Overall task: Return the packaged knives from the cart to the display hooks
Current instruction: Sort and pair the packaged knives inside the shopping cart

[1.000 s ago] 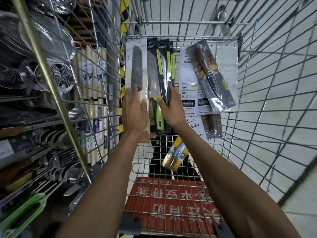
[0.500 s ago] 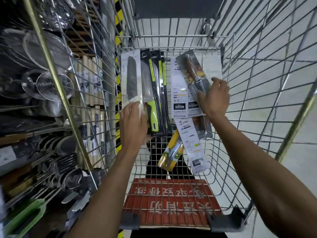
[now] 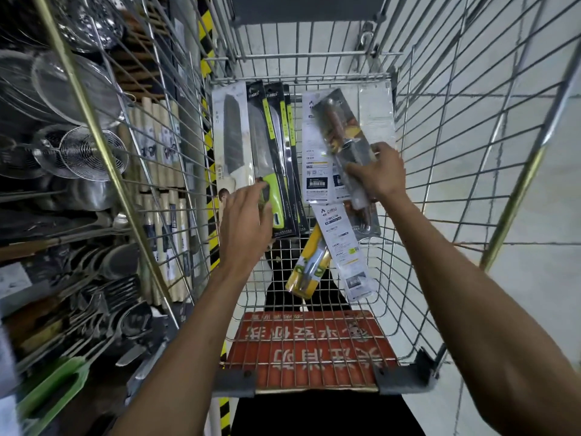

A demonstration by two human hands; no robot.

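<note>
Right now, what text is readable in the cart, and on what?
Nothing reads clearly enough to quote.
Red sign: white Chinese characters, upside down, blurred.
Black knife packages: top logos too small.
White cards: barcode and print too small.

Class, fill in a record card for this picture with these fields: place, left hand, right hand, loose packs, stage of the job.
Place: inside a wire cart, beside shelves of metal strainers
Left hand: lies on the white knife pack and green-handled knife packs; grip unclear
Right hand: grips the wooden-handled knife pack, which is tilted
Loose packs: yellow pack on the cart floor
Stage: all packs still in the cart
</note>
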